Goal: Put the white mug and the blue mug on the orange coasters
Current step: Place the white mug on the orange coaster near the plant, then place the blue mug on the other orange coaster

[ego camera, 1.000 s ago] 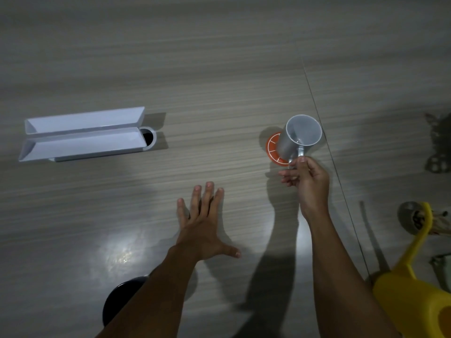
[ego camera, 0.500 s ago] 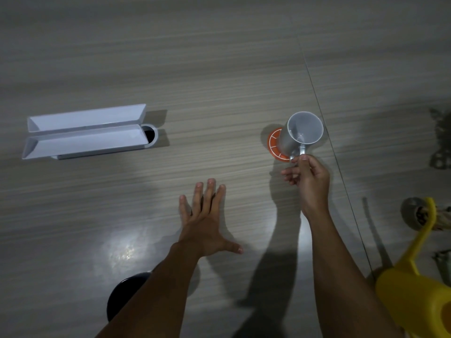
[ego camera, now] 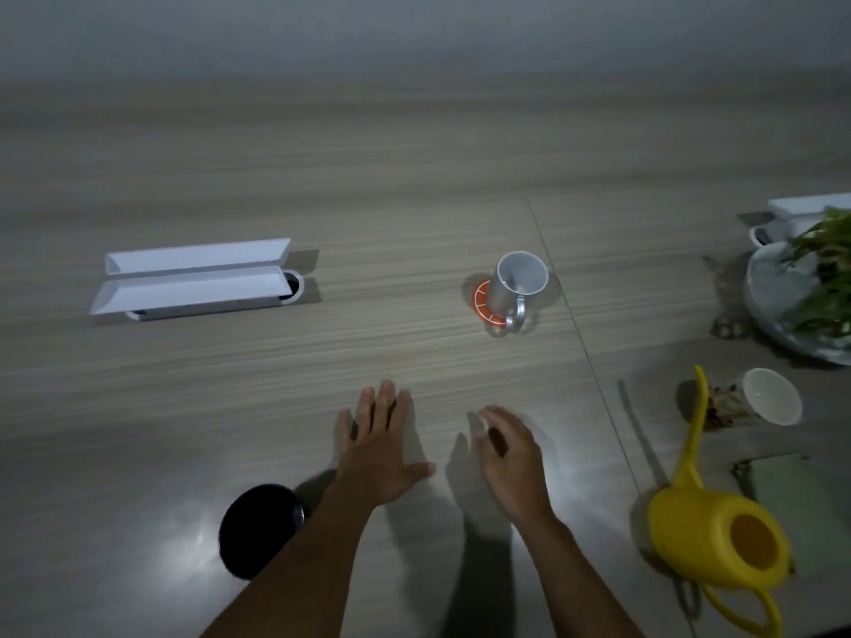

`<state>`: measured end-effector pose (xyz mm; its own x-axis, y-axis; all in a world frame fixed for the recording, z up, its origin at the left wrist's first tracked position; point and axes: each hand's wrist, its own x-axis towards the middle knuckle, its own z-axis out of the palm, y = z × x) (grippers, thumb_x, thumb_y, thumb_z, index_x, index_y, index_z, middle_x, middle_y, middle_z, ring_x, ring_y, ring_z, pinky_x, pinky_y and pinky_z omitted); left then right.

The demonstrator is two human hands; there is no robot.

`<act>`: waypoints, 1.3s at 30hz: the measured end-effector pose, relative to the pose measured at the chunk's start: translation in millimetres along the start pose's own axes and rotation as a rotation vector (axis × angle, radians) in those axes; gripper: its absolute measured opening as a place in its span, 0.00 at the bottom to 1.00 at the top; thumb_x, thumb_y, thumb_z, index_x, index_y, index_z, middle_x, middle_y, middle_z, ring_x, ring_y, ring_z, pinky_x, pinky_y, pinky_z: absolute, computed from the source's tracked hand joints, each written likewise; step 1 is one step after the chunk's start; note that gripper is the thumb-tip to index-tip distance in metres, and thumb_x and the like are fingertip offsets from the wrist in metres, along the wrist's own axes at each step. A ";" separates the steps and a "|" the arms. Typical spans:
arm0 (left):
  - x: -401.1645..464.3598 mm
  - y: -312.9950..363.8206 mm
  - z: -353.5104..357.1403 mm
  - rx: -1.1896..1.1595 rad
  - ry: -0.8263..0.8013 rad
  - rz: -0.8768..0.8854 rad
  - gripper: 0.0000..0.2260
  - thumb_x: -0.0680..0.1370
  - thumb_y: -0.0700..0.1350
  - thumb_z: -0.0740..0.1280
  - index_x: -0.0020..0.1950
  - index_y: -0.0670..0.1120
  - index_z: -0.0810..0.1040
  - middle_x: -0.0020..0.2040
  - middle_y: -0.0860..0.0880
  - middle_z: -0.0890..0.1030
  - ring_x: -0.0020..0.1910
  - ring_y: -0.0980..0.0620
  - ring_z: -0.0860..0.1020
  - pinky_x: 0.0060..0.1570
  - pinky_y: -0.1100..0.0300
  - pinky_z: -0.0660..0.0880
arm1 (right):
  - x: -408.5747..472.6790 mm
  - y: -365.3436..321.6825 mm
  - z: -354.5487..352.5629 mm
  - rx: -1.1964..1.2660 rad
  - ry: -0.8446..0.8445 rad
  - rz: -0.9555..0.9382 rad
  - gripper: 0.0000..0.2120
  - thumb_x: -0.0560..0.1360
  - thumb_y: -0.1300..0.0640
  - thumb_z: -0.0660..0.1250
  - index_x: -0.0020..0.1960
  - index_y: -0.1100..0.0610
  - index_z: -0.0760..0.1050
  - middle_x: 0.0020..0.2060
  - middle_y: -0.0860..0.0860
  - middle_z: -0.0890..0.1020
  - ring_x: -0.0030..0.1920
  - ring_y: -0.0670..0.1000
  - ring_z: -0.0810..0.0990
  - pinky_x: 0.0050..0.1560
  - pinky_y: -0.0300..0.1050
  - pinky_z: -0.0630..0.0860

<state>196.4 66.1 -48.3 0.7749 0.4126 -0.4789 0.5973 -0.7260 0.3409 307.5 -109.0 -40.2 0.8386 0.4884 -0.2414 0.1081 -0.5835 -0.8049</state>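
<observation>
- White mug (ego camera: 518, 287) upright on orange coaster (ego camera: 483, 306), handle toward the person; coaster shows at the mug's left.
- Right hand (ego camera: 509, 458) empty, fingers loosely spread, blurred, well short of the mug, above the counter (ego camera: 414, 200).
- Left hand (ego camera: 382, 448) flat on the counter, fingers extended, holding nothing.
- Dark round object (ego camera: 258, 529) beside the left forearm, possibly the blue mug; cannot tell.
- White open box (ego camera: 193, 280) far left.
- Yellow watering can (ego camera: 714, 536), small white bowl (ego camera: 771, 402), potted plant (ego camera: 801, 292) at right.
</observation>
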 end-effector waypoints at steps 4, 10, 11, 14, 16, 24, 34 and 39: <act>-61.2 -2.0 31.1 0.027 0.056 0.062 0.41 0.78 0.63 0.59 0.80 0.51 0.37 0.81 0.48 0.34 0.79 0.44 0.34 0.76 0.40 0.39 | -50.4 15.8 13.8 -0.287 -0.163 -0.133 0.23 0.83 0.56 0.64 0.77 0.55 0.67 0.81 0.49 0.57 0.82 0.51 0.51 0.81 0.49 0.53; -130.7 -32.4 59.4 0.020 0.074 0.192 0.35 0.79 0.57 0.60 0.81 0.52 0.45 0.81 0.54 0.39 0.80 0.49 0.39 0.77 0.48 0.41 | -106.8 34.3 30.5 -0.520 -0.164 -0.166 0.32 0.83 0.50 0.60 0.82 0.55 0.51 0.82 0.51 0.45 0.82 0.53 0.41 0.81 0.51 0.41; -139.3 -39.2 62.5 -0.015 0.075 0.230 0.34 0.79 0.55 0.60 0.81 0.52 0.47 0.81 0.54 0.41 0.80 0.51 0.39 0.77 0.50 0.40 | -113.0 35.1 34.1 -0.549 -0.166 -0.148 0.33 0.83 0.48 0.59 0.83 0.55 0.49 0.83 0.52 0.44 0.82 0.53 0.40 0.81 0.52 0.40; -170.3 -62.6 73.6 -0.162 0.145 0.302 0.29 0.79 0.50 0.62 0.79 0.51 0.57 0.80 0.57 0.51 0.79 0.55 0.48 0.77 0.58 0.45 | -128.3 30.7 47.6 -0.638 -0.210 -0.084 0.35 0.82 0.44 0.57 0.83 0.55 0.47 0.83 0.56 0.43 0.82 0.57 0.38 0.80 0.57 0.39; -195.5 -75.3 80.8 -0.397 0.218 0.228 0.24 0.79 0.47 0.65 0.75 0.54 0.66 0.76 0.58 0.64 0.75 0.56 0.62 0.75 0.58 0.58 | -140.5 21.5 59.1 -0.681 -0.281 -0.081 0.35 0.82 0.43 0.56 0.83 0.55 0.48 0.83 0.56 0.42 0.82 0.58 0.37 0.79 0.61 0.39; -239.3 -102.2 60.9 -1.334 0.452 -0.190 0.11 0.78 0.40 0.70 0.58 0.50 0.74 0.53 0.54 0.86 0.53 0.54 0.84 0.46 0.65 0.79 | -184.4 -10.7 102.0 -0.791 -0.503 -0.244 0.36 0.82 0.41 0.53 0.83 0.52 0.42 0.82 0.54 0.36 0.81 0.57 0.32 0.78 0.66 0.34; -227.9 -95.2 32.6 -1.399 0.221 -0.156 0.07 0.82 0.47 0.64 0.55 0.47 0.81 0.57 0.48 0.85 0.49 0.49 0.86 0.50 0.50 0.81 | -196.6 -20.6 108.1 -0.842 -0.504 -0.207 0.38 0.82 0.40 0.54 0.83 0.50 0.38 0.82 0.52 0.33 0.81 0.56 0.31 0.78 0.65 0.36; -219.6 -93.7 22.4 -1.458 0.086 -0.116 0.10 0.82 0.50 0.64 0.58 0.51 0.81 0.61 0.53 0.83 0.54 0.54 0.84 0.56 0.51 0.79 | -201.3 -24.9 115.8 -0.846 -0.475 -0.169 0.38 0.81 0.44 0.56 0.83 0.51 0.39 0.82 0.53 0.34 0.81 0.56 0.33 0.79 0.65 0.38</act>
<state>-34.4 31.2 6.7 0.6877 0.4972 -0.5290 0.2907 0.4792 0.8282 74.2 -117.6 -34.4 0.4953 0.7099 -0.5008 0.7087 -0.6636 -0.2397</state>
